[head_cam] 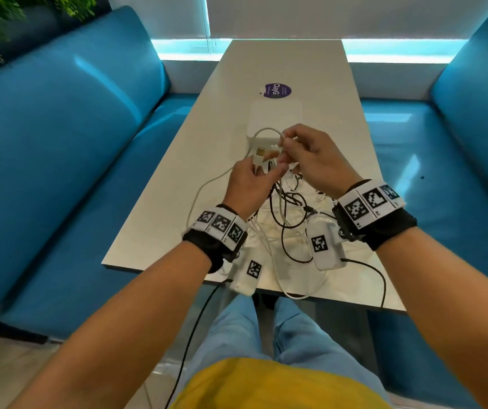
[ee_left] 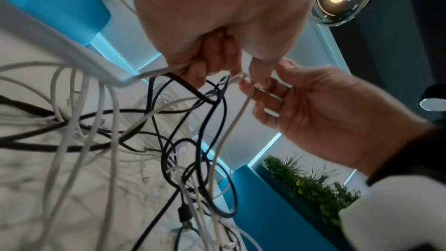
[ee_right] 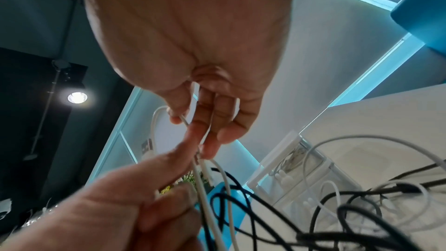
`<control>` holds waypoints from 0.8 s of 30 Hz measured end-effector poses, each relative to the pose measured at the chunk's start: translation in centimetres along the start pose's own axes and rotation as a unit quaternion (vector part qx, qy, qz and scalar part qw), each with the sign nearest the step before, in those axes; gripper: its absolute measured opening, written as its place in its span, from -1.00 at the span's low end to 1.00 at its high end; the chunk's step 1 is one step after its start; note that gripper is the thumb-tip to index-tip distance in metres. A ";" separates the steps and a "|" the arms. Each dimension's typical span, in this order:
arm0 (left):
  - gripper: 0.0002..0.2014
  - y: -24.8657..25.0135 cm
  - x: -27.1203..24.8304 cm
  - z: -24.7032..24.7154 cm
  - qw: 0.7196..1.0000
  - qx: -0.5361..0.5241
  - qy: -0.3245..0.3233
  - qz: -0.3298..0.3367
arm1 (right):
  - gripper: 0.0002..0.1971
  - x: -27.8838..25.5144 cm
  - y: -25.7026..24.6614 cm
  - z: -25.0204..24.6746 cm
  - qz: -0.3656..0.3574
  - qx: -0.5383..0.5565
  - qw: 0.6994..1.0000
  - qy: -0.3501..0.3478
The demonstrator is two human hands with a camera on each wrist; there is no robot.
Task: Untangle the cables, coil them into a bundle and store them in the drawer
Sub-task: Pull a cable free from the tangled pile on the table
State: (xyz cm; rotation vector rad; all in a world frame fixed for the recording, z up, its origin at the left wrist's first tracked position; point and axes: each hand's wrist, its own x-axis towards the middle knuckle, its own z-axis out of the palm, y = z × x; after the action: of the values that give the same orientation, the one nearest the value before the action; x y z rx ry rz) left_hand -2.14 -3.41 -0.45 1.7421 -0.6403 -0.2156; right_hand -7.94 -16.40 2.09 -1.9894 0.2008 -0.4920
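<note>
Cables [head_cam: 290, 219], white and black, lie knotted in a heap on the table [head_cam: 178, 202] near its front edge, and both hands are raised just above that heap so that one strand can be worked free without dragging the rest along. Left hand [head_cam: 247, 184] has its fingers curled round a white cable [head_cam: 262, 134] just behind its USB plug [head_cam: 52, 153]; keeping the plug end up and clear probably lets it be fed back through a loop. Right hand [head_cam: 310, 154] pinches the same white cable between thumb and fingertips a little farther along, with the arc of cable standing between the two grips, which looks like a way to hold slack open. The wrist views show the strand running down from the fingers into the tangle, crossing several black loops. Behind the hands stands a white drawer box [head_cam: 275, 119], close enough to reach; in the right wrist view its clear-fronted drawers seem to hold some white cables already. Untangling seems barely begun; no bundle is coiled yet.
</note>
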 end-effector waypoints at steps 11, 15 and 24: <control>-0.83 -2.6 -0.7 -0.2 0.992 0.099 -0.084 0.013 | -0.78 -2.2 -0.3 -6.1 0.064 0.050 0.985 0.154; -0.96 3.2 -1.6 -0.2 0.986 0.070 -0.128 0.087 | -0.76 -7.2 4.7 -10.4 0.148 -0.062 0.964 0.213; -0.75 13.1 -4.6 6.4 0.903 -0.306 -0.293 0.063 | -0.35 -20.8 9.0 -12.7 0.348 -0.178 0.902 0.183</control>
State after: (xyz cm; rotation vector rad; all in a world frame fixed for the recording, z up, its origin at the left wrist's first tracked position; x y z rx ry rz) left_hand -12.88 -8.25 9.28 1.0073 -0.9874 -0.7835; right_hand -31.44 -23.63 -6.22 -1.9770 1.2656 -0.3654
